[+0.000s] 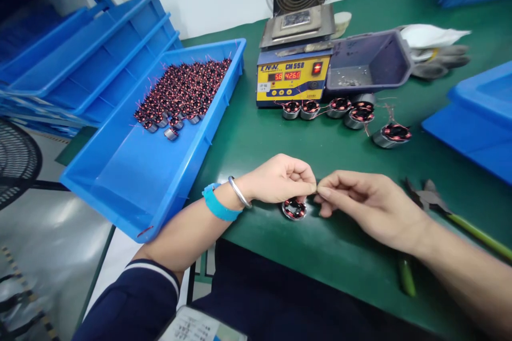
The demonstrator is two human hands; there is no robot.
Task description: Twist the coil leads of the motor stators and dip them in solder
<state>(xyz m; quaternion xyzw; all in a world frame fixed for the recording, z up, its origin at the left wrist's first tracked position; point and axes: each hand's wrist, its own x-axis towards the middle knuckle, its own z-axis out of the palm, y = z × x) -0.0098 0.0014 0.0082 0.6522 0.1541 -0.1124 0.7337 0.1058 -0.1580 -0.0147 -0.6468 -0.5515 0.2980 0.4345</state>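
Note:
My left hand, with a metal bangle and a blue band on its wrist, is closed in a pinch just above a small round motor coil with red-copper windings. My right hand is pinched too, its fingertips meeting those of my left hand. Whatever the fingertips hold is too small to make out. The coil lies on the green table, partly hidden by my left hand. Pliers with green handles lie beside and partly under my right forearm.
A blue tray at the left holds many coils. Behind my hands stand a yellow soldering unit, a grey bin and a row of several coils. Gloves and blue bins are at the right.

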